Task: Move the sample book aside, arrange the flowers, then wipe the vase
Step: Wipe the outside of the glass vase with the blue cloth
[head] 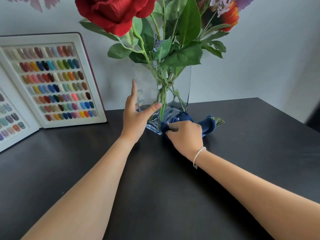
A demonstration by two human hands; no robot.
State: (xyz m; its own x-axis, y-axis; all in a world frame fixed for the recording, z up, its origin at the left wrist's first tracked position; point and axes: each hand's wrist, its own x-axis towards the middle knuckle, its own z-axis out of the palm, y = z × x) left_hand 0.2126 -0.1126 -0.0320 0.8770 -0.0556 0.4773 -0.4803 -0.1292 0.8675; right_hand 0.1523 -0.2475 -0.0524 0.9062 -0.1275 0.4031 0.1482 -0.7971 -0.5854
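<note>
A clear square glass vase stands on the dark table and holds flowers: a big red rose, an orange bloom and purple sprigs with green leaves. My left hand holds the vase's left side, thumb across the front, fingers behind the glass. My right hand grips a dark blue cloth and presses it against the vase's lower right corner. The open sample book of coloured nail tips leans against the wall at the left.
A pale wall rises right behind the table. The table's right edge runs diagonally at the far right, with a dark shape beyond it. A white bracelet circles my right wrist.
</note>
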